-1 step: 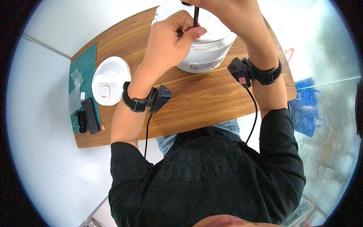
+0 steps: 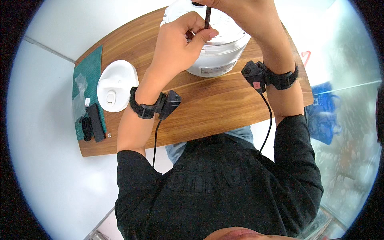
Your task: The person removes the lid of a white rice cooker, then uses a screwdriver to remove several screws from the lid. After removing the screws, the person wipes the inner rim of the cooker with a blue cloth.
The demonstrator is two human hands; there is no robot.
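Note:
A white, rounded appliance (image 2: 222,60), shaped like a rice cooker, stands at the far side of the table. Over its top, a slim dark rod (image 2: 208,18) that resembles a screwdriver shaft points downward, nearly upright. My left hand (image 2: 182,42) is closed in a pinch at the rod's lower end, thumb toward the right. From above, my right hand (image 2: 240,12) grips the upper part of the rod; its fingers are largely cut off by the top edge. The rod's tip and whatever it touches are hidden behind my left fingers.
Left of my left forearm lies a white oval lid-like part (image 2: 118,86). A green cutting mat (image 2: 92,66) carries a clear plastic bag (image 2: 80,92), a black strip (image 2: 96,122) and a black bundle (image 2: 86,129). Beside the mat sits a tiny metallic piece (image 2: 109,135) on the wooden table (image 2: 192,120).

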